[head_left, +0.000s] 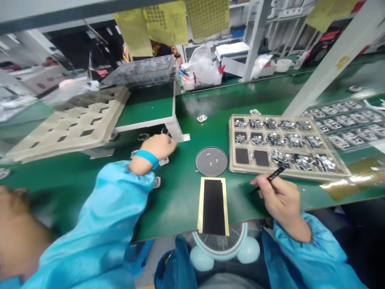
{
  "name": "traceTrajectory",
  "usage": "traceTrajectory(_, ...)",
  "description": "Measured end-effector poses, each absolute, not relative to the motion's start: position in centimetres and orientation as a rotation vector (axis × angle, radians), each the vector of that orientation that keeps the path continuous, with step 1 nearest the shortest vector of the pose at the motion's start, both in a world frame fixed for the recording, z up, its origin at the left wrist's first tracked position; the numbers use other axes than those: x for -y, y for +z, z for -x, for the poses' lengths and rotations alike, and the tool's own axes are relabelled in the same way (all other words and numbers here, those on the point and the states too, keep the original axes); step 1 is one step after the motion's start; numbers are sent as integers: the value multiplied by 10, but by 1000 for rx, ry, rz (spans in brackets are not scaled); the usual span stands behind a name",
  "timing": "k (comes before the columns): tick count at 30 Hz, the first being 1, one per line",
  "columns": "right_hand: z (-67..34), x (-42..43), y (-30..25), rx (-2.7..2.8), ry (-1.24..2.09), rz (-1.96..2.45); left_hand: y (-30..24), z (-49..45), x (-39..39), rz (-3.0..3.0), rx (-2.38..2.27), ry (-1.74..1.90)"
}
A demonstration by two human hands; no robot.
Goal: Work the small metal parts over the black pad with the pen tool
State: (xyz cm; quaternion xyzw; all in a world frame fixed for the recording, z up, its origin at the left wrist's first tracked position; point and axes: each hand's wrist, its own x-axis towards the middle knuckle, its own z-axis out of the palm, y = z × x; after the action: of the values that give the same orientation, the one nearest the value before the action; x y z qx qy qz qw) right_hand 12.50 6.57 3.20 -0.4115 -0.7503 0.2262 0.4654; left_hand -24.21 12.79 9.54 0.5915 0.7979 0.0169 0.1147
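My left hand, in a blue sleeve and blue wristband, reaches over the green bench beside the leg of a small raised stand. Its back faces me and hides the fingers. Small white-and-silver parts lie under and around it. My right hand is closed around black tweezers, in front of a clear compartment tray filled mostly with small circuit-board assemblies. Between my hands are a black strip on yellow backing and a round grey perforated dish with a few tiny pieces on it.
The raised green-topped stand carries a moulded pulp tray and stacked clear trays. Another clear tray of parts lies at the right. A grey post slants across. A co-worker's blurred arm enters from the left.
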Motion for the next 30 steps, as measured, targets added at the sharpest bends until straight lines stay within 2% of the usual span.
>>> traceTrajectory(2, -130, -64, 14, 1820, 718, 1094, 85, 214, -149, -1879, -2139, -18)
traceTrajectory(4, -129, -66, 4, 1797, 842, 1125, 74, 188, -179, -2056, -2052, 118)
traceTrajectory(10, -124, -70, 4, 1776, 985, 1107, 50, 159, -265, -1817, -2375, 400)
traceTrajectory(14, -128, -71, 4, 1730, 1034, 1081, 49, 166, -277, -1707, -2377, 473)
traceTrajectory(17, -127, -72, 4, 1749, 965, 1032, 59, 169, -239, -1752, -2181, 707)
traceTrajectory(20, -119, -69, 6, 1748, 959, 1020, 69, 167, -166, -1644, -1689, 1013)
traceTrajectory(22, -109, -67, 7, 1673, 1017, 1100, 70, 164, -114, -1470, -1357, 984)
traceTrajectory(24, -100, -66, 8, 1614, 1032, 1168, 65, 161, -73, -1393, -1220, 893)
traceTrajectory(30, -86, -70, 6, 1652, 930, 1189, 42, 156, -36, -1495, -1247, 697)
